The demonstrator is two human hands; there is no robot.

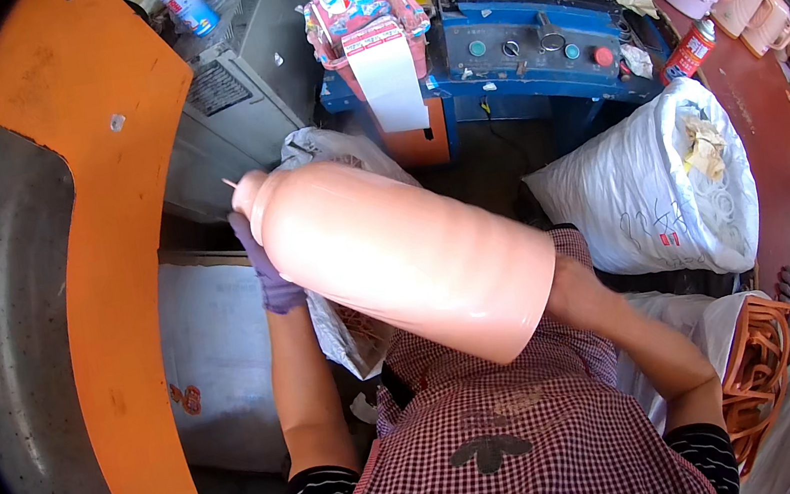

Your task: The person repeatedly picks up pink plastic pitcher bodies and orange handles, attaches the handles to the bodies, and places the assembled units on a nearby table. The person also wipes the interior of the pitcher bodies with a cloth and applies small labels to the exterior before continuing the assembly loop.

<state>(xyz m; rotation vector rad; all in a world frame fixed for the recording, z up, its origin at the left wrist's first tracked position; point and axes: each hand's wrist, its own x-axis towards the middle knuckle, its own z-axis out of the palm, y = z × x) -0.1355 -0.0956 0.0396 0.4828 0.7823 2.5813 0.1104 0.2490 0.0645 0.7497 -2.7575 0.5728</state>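
A large glossy pink plastic bottle [396,257] lies slantwise across the space before my apron, held up in the air. Its narrow neck with a thin tip points to the upper left, and its broad end faces lower right. My left hand [268,280], in a purple glove, grips it from below near the neck; most of the fingers are behind it. At the broad end my bare right hand [571,291] supports it, with the fingers hidden behind or inside that end.
An orange machine frame [107,176] curves along the left. Ahead stands a blue control panel [534,50] beside a pink basket [364,24]. White sacks [645,192] and pink-brown plastic scrap [760,367] are at right, next to a reddish bench [776,153] with a spray can [689,51].
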